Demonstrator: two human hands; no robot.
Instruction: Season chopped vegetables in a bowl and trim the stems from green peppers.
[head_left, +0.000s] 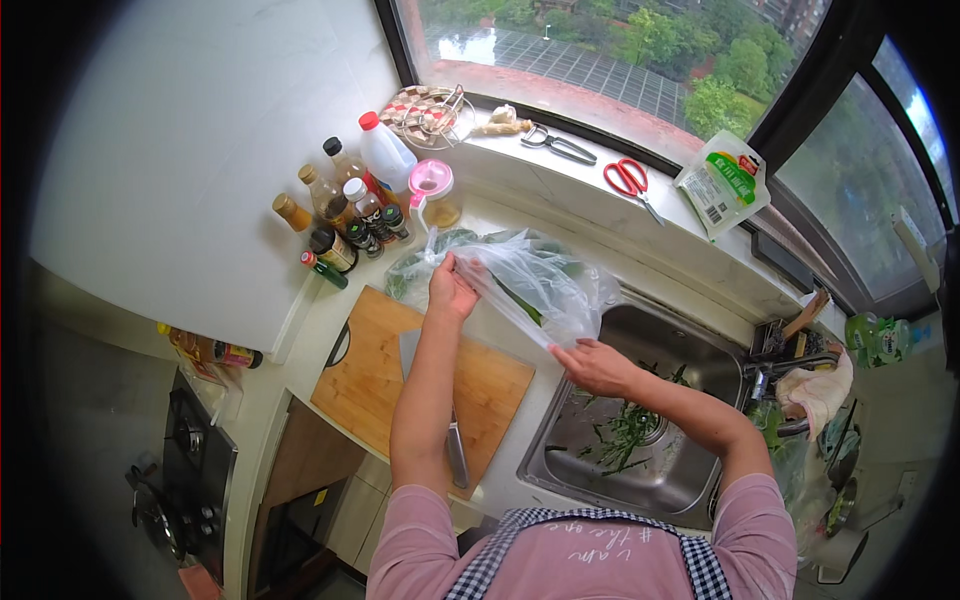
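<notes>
A clear plastic bag is stretched by its edge between my two hands, over the counter behind the cutting board. My left hand pinches the edge at the bag's left end. Lower down and to the right, my right hand grips the same edge beside the sink. Something long and green shows through the film; wrinkles blur its shape. Beneath my left forearm lies a wooden cutting board. A kitchen knife rests on it, its blade partly hidden by that forearm.
Green vegetable trimmings lie around the drain of the steel sink. Several seasoning bottles crowd the back left corner. Red-handled scissors, a peeler and a printed pouch lie along the windowsill. A gas hob is at left.
</notes>
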